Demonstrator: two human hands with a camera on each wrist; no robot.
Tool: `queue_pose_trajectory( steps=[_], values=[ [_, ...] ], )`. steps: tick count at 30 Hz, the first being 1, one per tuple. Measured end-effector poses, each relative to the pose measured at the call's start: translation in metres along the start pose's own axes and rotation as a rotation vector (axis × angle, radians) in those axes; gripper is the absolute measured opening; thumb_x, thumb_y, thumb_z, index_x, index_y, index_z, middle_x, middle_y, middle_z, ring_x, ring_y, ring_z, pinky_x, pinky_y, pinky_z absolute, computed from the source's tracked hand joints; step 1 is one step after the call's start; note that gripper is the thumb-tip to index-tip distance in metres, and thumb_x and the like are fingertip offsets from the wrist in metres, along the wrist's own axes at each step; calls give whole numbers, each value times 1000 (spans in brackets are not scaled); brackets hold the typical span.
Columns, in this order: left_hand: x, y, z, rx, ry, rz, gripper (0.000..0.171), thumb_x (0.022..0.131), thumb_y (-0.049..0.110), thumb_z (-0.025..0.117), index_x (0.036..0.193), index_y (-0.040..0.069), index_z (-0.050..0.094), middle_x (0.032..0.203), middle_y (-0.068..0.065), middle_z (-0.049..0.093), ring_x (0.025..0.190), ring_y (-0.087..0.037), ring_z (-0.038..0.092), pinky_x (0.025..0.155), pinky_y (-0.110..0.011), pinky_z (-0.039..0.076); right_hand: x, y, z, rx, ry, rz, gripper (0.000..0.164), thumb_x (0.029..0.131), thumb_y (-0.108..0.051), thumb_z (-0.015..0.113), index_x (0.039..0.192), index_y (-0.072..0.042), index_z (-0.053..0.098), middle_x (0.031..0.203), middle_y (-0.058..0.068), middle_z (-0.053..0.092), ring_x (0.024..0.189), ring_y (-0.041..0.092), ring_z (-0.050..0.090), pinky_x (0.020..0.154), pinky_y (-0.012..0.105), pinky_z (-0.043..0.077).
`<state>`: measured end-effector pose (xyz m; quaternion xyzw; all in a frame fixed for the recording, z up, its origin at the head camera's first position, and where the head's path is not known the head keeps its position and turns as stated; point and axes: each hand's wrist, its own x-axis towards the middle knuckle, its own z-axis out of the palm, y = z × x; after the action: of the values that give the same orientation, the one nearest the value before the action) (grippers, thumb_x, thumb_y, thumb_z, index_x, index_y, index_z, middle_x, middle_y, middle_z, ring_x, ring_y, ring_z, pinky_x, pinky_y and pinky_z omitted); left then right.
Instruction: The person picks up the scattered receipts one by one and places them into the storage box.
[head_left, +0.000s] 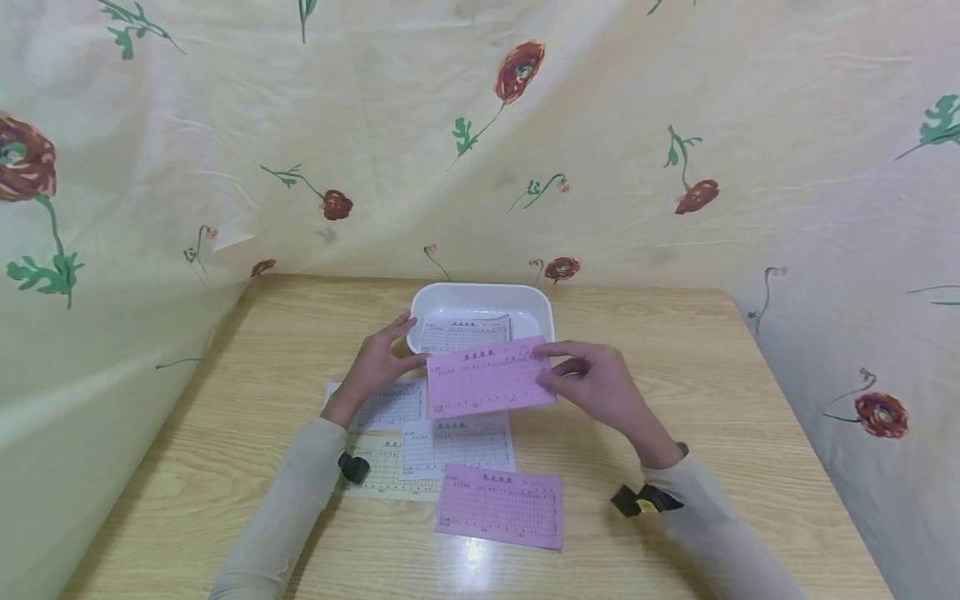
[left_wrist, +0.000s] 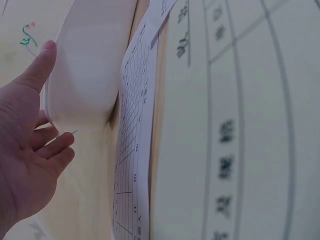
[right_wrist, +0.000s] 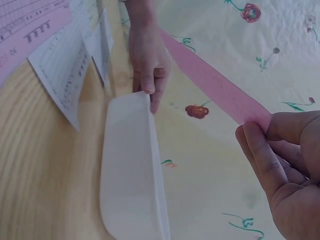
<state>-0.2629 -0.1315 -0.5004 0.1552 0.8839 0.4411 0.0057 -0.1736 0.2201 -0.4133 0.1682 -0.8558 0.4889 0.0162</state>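
Note:
My right hand (head_left: 596, 379) pinches a pink printed form slip (head_left: 487, 379) by its right end, thumb against fingers, and the slip hangs tilted in front of the white plastic tub (head_left: 480, 293). In the right wrist view the slip (right_wrist: 215, 82) appears nearly edge-on, raised above the tub. My left hand (head_left: 378, 362) holds the tub's near left corner. Its thumb lies on the rim while the other fingers curl below, as the left wrist view shows. Inside the tub lies a stack of form slips (head_left: 465, 333), white on top with a pink edge.
On the wooden table (head_left: 660, 467), a white slip (head_left: 457, 446) overlaps a pale yellow slip (head_left: 375, 479). Another white slip (head_left: 393, 407) is under my left wrist. A second pink slip (head_left: 498, 506) lies nearest me. A flowered cloth (head_left: 420, 125) hangs behind and at both sides.

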Motion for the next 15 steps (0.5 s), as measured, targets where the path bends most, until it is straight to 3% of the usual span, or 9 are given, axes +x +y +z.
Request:
queue_pose_trajectory(
  steps=[15],
  values=[
    [2,2,1,6,-1,-28,84,86,35,83,155,9,43,168,-7,27,154,-33,24,124,-51,27,17,-13,-19,-25,69,-31,32,86,-4,81,118,-7,76,99,14,77,79,19,76,58,23,57]
  ],
)
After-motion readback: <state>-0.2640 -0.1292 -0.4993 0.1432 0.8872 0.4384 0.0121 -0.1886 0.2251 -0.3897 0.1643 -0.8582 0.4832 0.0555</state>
